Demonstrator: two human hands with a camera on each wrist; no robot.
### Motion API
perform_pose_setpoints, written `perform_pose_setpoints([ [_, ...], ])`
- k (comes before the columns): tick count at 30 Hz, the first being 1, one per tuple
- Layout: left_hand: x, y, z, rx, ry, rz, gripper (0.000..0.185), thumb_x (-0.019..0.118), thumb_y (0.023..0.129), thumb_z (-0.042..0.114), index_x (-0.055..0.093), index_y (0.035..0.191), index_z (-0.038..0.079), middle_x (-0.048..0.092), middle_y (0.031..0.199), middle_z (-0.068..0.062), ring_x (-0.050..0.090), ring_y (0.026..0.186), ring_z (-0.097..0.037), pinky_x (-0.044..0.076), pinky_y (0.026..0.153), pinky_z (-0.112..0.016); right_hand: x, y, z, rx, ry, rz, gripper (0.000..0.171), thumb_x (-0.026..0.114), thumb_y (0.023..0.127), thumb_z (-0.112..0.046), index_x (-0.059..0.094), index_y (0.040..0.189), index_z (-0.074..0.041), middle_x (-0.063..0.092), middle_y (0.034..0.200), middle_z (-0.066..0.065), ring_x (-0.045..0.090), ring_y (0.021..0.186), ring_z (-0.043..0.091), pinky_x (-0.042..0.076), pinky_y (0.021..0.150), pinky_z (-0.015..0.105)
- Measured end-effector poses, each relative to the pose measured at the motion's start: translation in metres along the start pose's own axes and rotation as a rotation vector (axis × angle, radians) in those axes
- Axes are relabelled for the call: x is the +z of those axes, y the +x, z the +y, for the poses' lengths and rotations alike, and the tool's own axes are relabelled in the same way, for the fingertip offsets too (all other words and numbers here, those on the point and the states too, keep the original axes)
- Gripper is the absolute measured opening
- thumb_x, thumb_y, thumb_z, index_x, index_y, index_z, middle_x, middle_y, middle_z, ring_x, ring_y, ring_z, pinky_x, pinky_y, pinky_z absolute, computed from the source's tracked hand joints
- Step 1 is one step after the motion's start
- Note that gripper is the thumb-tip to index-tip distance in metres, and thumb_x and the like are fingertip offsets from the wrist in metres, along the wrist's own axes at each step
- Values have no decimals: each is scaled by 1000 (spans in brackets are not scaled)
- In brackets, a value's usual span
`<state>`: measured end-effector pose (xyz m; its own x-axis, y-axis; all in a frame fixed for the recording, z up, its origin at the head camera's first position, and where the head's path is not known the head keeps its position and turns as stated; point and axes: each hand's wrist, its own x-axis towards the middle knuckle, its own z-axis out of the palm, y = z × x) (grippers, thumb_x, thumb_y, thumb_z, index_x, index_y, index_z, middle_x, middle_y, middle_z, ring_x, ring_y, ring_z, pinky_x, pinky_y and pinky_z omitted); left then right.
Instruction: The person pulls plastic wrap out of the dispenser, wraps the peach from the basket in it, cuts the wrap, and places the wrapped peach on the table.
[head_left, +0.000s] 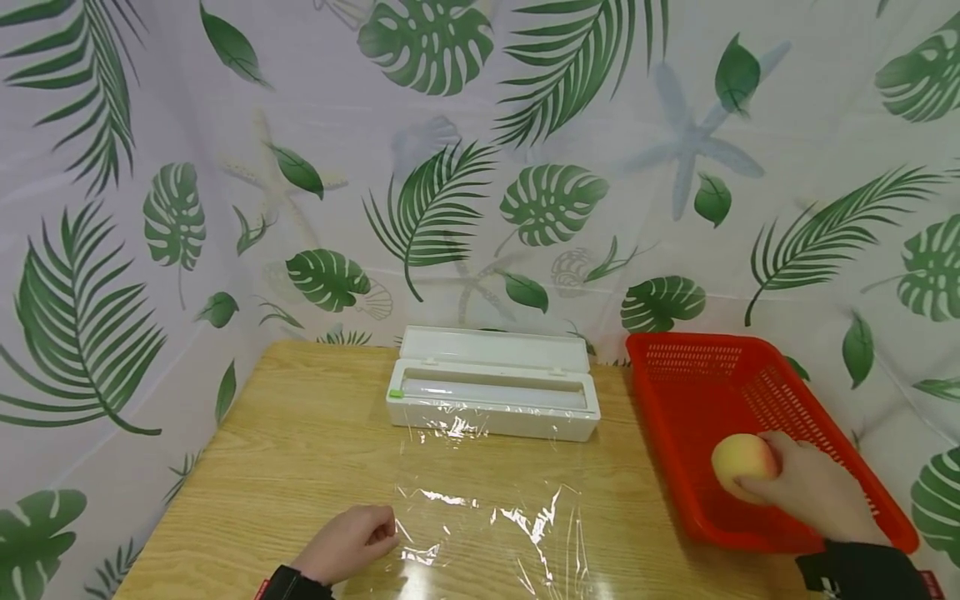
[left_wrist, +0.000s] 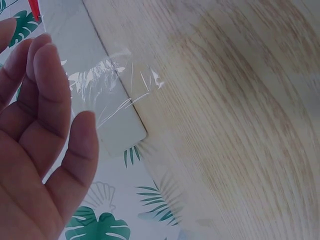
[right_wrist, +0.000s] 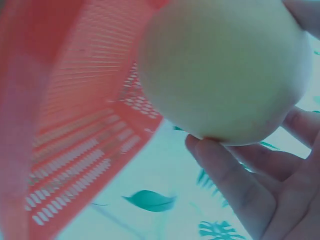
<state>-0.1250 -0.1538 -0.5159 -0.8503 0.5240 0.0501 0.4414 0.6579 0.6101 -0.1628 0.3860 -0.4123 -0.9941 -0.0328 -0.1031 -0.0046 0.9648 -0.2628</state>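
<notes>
My right hand (head_left: 813,483) grips a round yellow peach (head_left: 742,468) with a red blush, over the red plastic basket (head_left: 667,467). In the right wrist view the fingers curve round the peach (right_wrist: 225,70) from the side, and the slotted basket wall (right_wrist: 85,150) shows beyond it. My left hand (head_left: 350,542) is at the left edge of a sheet of clear cling film (head_left: 525,521), its fingers loosely bent. Nothing shows between those fingers in the left wrist view. The film runs from a white dispenser box (head_left: 495,422) with its lid raised and a roll inside.
The wooden table (head_left: 300,433) carries the dispenser box at its back middle and the basket on its right side. A leaf-patterned curtain (head_left: 450,208) stands close behind the table and along its sides. A small green piece (head_left: 396,393) sits at the box's left end.
</notes>
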Motion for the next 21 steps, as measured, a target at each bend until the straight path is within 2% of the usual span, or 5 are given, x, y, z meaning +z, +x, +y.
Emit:
perform_pose_setpoints([
  [5, 1, 0, 0, -15, 3, -7, 15, 60, 84, 19, 53, 71, 18, 44, 64, 15, 41, 58, 0, 38, 54, -21, -9, -8, -20, -14, -5, 37, 86, 68, 64, -56, 45, 111, 12, 59, 80, 15, 49, 63, 22, 46, 58, 43],
  [11, 2, 0, 2, -1, 4, -2, 16, 60, 83, 16, 51, 70, 18, 42, 64, 15, 40, 58, 0, 37, 54, -20, -11, -16, -55, -74, 9, 89, 75, 71, 65, -49, 49, 109, 9, 57, 73, 6, 46, 59, 19, 43, 53, 35],
  [17, 3, 1, 2, 0, 4, -9, 15, 59, 82, 14, 51, 70, 18, 43, 64, 15, 39, 57, 0, 36, 54, -20, -2, -14, -99, -153, 36, 173, 61, 74, 65, -37, 54, 105, 5, 58, 74, 6, 48, 58, 17, 44, 51, 34],
  [21, 4, 2, 2, -8, -15, -26, 14, 59, 82, 14, 52, 71, 18, 43, 64, 15, 40, 57, 0, 36, 53, -20, 11, -11, -127, -178, 42, 187, 59, 74, 65, -36, 55, 104, 3, 58, 75, 6, 48, 58, 17, 44, 52, 32],
])
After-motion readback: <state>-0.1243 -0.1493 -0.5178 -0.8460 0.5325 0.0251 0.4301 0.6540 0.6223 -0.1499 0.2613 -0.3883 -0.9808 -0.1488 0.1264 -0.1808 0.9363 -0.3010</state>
